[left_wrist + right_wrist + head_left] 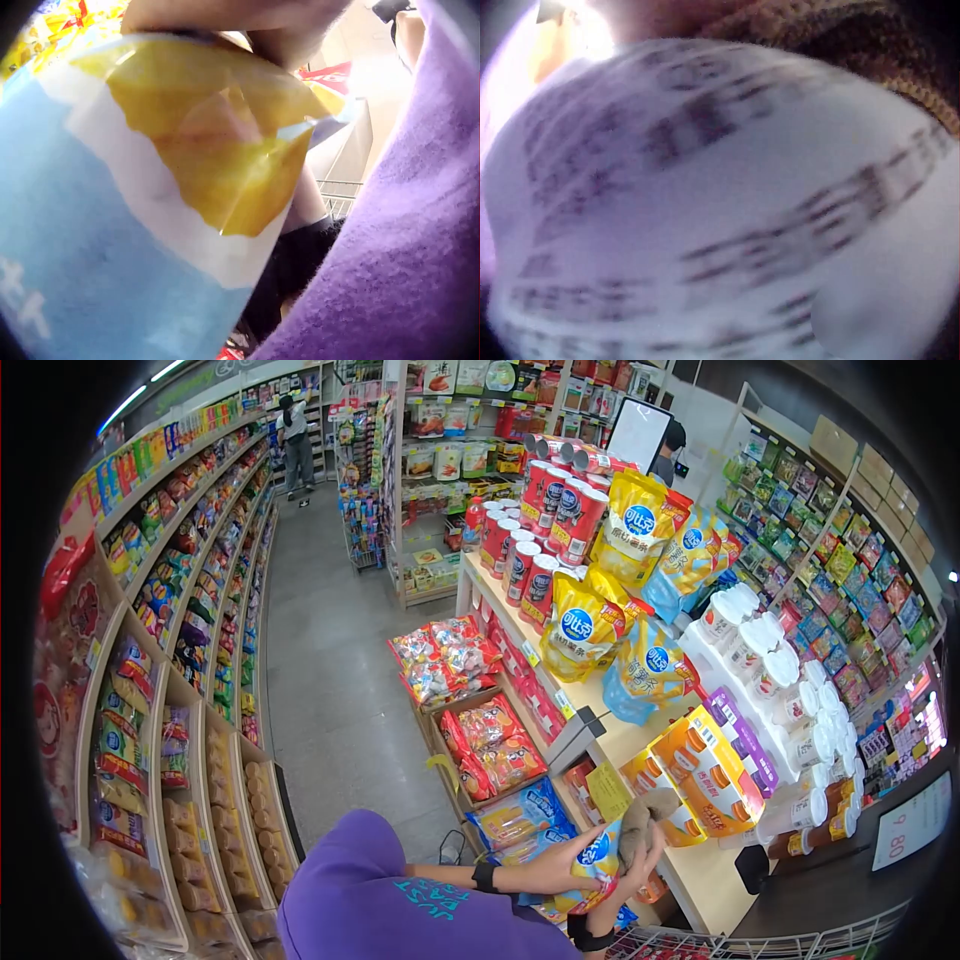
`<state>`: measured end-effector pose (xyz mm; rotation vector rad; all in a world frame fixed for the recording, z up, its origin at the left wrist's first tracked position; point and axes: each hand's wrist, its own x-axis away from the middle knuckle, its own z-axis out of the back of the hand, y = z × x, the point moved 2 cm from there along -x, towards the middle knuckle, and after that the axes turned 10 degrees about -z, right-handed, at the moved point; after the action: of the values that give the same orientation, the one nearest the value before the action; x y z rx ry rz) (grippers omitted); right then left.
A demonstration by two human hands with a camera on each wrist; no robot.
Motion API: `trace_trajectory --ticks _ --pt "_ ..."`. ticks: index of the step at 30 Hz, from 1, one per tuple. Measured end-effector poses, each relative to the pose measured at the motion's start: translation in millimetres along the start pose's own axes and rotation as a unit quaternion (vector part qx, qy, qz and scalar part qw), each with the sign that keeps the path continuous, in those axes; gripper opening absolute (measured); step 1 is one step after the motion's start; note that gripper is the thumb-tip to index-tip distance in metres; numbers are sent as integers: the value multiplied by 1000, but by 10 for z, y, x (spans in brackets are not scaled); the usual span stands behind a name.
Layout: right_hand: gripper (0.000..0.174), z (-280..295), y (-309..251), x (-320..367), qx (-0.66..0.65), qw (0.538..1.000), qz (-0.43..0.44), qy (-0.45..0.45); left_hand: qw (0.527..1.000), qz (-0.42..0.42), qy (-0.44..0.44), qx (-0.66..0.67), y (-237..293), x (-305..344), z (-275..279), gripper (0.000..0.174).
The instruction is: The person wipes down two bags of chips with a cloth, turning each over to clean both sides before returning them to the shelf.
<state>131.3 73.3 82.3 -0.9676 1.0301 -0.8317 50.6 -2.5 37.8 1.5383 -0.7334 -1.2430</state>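
Note:
A blue, white and yellow chip bag (594, 860) is held up in front of the purple sleeve. In the left wrist view the bag (150, 225) fills much of the picture. My left hand (550, 868) grips its left side, fingers reaching over the front. On the opposite side my right hand (645, 860) holds a bunched brown cloth (636, 830) against the bag's upper right edge. Close up in the right wrist view, printed white packaging (727, 195) covers nearly everything, with the knitted brown cloth (855, 37) behind it.
Right of the hands is a display table (715, 885) with orange boxes (706, 775), yellow chip bags (580, 625), red cans (535, 585) and white tubs (760, 650). Floor boxes (490, 745) hold snack packs. A wire basket (790, 945) borders the bottom; snack shelves (190, 610) line the left.

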Motion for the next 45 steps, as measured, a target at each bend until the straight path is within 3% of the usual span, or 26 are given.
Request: trace_trajectory --ticks 1,2,4,6,7,8,9,10,11,12,14,15,18,19,22,24,26,27,28,30,32,34,36,39,41,45 --pt "29 65 158 79 71 986 128 -76 998 29 40 -27 -27 -31 38 89" --pt "29 63 243 69 75 987 119 -71 994 60 76 -52 -79 -55 63 88" --pt "30 106 340 147 -5 993 46 -113 995 42 70 -59 -500 -17 51 84" --pt "30 178 157 167 -135 979 -66 -134 998 56 43 -4 -18 -126 162 81" --pt "27 207 197 178 -156 968 -121 -157 995 58 74 -36 -192 -92 154 81" --pt "29 235 146 201 -170 961 -124 -180 991 26 100 88 -322 -158 153 80" --pt "35 232 87 256 -180 968 -30 -173 995 -20 88 45 -411 -131 179 58" --pt "36 257 -41 266 -95 980 57 -168 969 35 78 231 -441 -164 159 70" --pt "37 278 -164 263 -8 975 143 -170 967 77 53 236 -453 -164 151 61" --pt "37 303 -168 274 -1 980 124 -156 965 96 37 243 -392 -117 138 61" --pt "36 335 -214 291 92 951 268 -124 905 136 16 402 -254 -113 88 52" --pt "37 339 -221 287 190 931 304 -68 975 -53 -69 203 -408 -164 6 47" --pt "40 437 -116 106 295 900 320 -4 987 4 -43 156 -278 -37 -26 52" --pt "42 466 -63 54 336 889 310 13 974 63 25 218 -346 9 -48 57" --pt "47 591 146 -245 373 894 242 50 995 32 -11 94 -264 -28 -93 59" --pt "50 693 218 -266 370 908 183 67 993 81 14 83 -424 37 -93 56" --pt "55 785 201 -257 313 912 193 183 962 154 92 204 -764 23 -47 56" --pt "54 757 87 -164 321 909 195 181 990 43 40 124 -1275 37 -50 59" --pt "54 682 24 -43 321 909 195 180 990 43 41 125 -1123 16 -64 59" --pt "50 486 -64 145 348 915 190 73 972 -14 85 219 -632 -79 -93 64" --pt "46 423 -129 214 285 945 163 9 989 -14 76 127 -708 -129 -146 76" --pt "42 394 -101 232 218 965 134 -59 969 -15 88 229 -629 -145 -91 75" --pt "33 414 6 214 78 985 102 -119 962 -17 85 258 -502 -173 -77 65" --pt "38 450 -32 147 59 978 67 -187 990 -65 104 73 -468 -157 17 50" --pt "54 452 -122 62 77 962 70 -252 958 90 164 216 -554 -168 98 38" --pt "63 393 -127 -94 103 942 102 -302 944 73 193 259 -390 -221 178 30"
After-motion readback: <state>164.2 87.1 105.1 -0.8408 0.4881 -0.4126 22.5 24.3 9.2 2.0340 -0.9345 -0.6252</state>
